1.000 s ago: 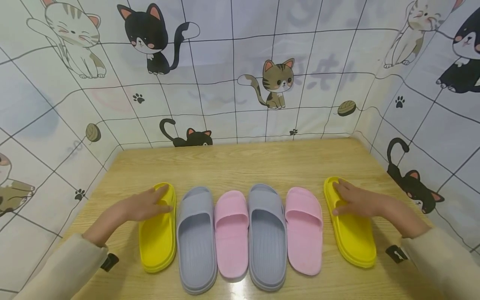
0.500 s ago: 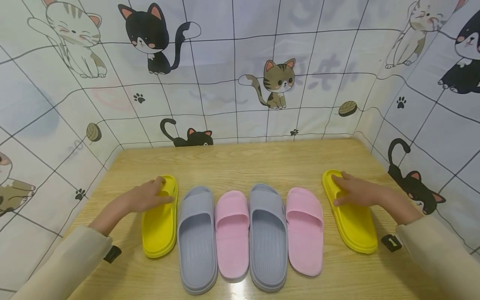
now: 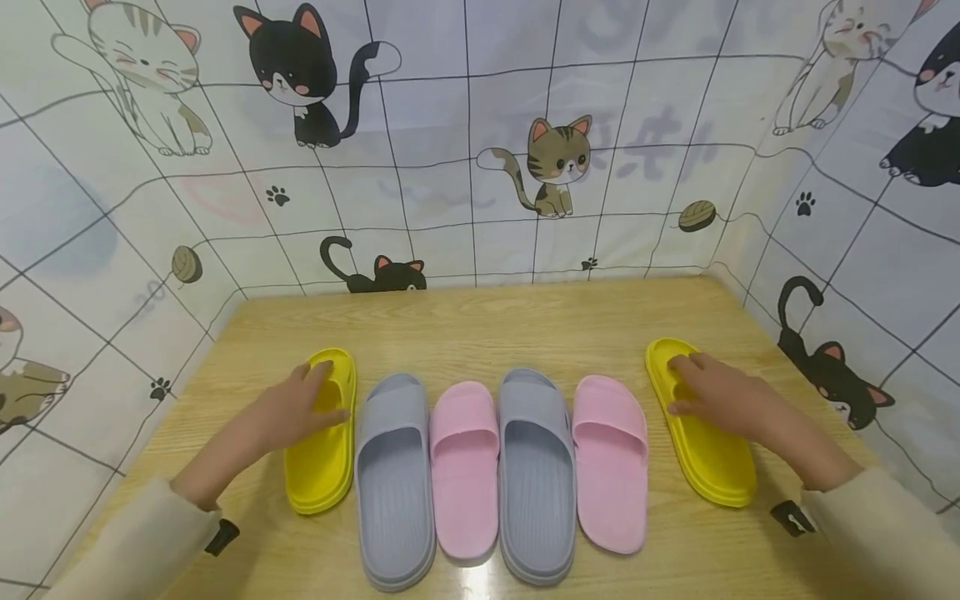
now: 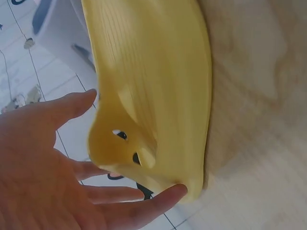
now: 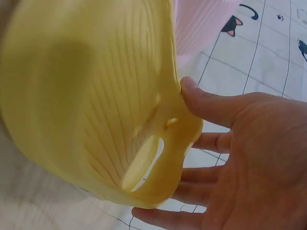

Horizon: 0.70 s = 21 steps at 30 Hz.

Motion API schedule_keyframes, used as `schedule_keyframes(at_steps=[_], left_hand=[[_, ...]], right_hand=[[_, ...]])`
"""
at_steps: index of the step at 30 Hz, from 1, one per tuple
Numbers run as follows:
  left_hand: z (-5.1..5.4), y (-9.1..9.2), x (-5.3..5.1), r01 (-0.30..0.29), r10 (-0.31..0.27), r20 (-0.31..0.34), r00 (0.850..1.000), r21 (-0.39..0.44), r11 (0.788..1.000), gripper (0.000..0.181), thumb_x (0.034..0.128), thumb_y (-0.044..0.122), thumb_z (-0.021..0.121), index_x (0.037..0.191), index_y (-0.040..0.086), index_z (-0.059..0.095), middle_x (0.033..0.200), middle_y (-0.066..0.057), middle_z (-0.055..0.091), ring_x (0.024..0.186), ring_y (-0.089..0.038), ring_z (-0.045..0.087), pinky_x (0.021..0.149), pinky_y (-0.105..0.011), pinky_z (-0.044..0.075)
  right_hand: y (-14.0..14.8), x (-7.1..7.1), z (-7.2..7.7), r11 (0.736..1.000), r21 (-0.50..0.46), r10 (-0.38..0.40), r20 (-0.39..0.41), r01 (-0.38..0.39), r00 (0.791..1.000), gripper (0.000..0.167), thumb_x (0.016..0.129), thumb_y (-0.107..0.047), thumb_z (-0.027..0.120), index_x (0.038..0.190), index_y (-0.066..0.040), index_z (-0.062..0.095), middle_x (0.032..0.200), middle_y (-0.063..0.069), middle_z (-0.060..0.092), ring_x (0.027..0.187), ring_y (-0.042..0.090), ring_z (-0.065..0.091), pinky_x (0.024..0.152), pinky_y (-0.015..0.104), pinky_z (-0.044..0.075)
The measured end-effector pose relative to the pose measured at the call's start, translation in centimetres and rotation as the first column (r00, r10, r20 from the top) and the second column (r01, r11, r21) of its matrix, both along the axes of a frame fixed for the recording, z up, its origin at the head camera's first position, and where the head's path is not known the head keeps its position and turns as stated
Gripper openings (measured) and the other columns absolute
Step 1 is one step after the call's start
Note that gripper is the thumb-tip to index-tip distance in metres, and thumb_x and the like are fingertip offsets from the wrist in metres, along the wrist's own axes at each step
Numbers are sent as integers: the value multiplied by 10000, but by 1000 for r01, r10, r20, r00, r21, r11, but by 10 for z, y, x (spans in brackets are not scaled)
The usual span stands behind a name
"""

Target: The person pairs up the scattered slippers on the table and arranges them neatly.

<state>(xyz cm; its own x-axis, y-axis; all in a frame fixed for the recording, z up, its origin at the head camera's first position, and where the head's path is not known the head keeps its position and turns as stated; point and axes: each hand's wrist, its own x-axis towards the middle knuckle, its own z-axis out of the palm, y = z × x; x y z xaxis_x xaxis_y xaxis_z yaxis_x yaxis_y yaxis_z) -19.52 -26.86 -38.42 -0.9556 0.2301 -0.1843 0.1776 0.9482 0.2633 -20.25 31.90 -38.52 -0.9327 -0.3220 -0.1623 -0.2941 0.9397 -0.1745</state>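
On the left of the row lies a yellow slipper (image 3: 318,479), with my left hand (image 3: 288,412) over its strap. In the left wrist view the left fingers (image 4: 144,206) are fairly straight and spread around the strap; the little finger touches the slipper's side and the thumb is at its edge. A second yellow slipper (image 3: 716,467) lies at the right, slightly turned. My right hand (image 3: 720,396) is over that strap, thumb tip at the inner edge and fingers loosely extended along the other side, as the right wrist view shows.
Between the yellow slippers stand a grey slipper (image 3: 395,500), a pink slipper (image 3: 465,492), another grey slipper (image 3: 536,500) and another pink slipper (image 3: 611,483). They rest on a wooden table (image 3: 480,329), enclosed by a cat-patterned cloth backdrop (image 3: 427,196).
Both yellow slippers slid away from me along with the hands between the first and second frames. Since then the slippers have stayed in place, while the hands have shifted slightly on them.
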Motion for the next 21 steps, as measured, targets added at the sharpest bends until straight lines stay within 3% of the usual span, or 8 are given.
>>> schedule_keyframes(at_steps=[4, 7, 11, 16, 21], left_hand=[[-4, 6, 13, 11, -10, -8, 1000, 8, 1000, 1042, 908, 548, 727, 1596, -36, 205, 1532, -494, 266, 1165, -639, 575, 957, -720, 497], [-6, 10, 22, 20, -20, -14, 1000, 11, 1000, 1105, 891, 560, 744, 1616, -28, 153, 1546, -505, 216, 1195, -664, 543, 960, -717, 499], [-7, 15, 33, 30, -29, -44, 999, 11, 1000, 1126, 877, 511, 776, 1629, -19, 126, 1561, -504, 175, 1266, -721, 438, 996, -763, 442], [-5, 18, 42, 46, -46, -21, 999, 13, 999, 1245, 792, 467, 852, 1636, -16, 75, 1581, -503, 89, 1287, -780, 339, 1025, -807, 371], [-2, 18, 45, 57, -59, 51, 997, 35, 998, 1477, 638, 485, 954, 1638, -5, -18, 1597, -491, -38, 1316, -820, 204, 1008, -830, 360]], right_hand=[[-3, 12, -3, 999, 39, -34, -9, 34, 999, 835, 904, -472, 759, 1483, 42, 447, 1398, 421, 479, 1181, 555, 579, 803, 676, 570], [-5, 23, -4, 997, 68, -42, 13, 41, 999, 1009, 840, -598, 771, 1561, -10, 382, 1535, 445, 322, 1344, 644, 406, 823, 748, 528], [-5, 35, -5, 998, 66, -24, 41, 21, 999, 1262, 685, -714, 816, 1624, -71, 270, 1614, 434, 164, 1427, 678, 225, 843, 796, 485], [-4, 45, -7, 999, 40, -1, 70, -2, 998, 1470, 533, -666, 915, 1651, -100, 147, 1638, 421, 77, 1453, 691, 112, 946, 832, 397], [-2, 46, -10, 999, 16, 29, 86, -31, 996, 1533, 499, -553, 980, 1657, -100, 84, 1639, 422, 50, 1458, 700, 58, 1029, 859, 267]])
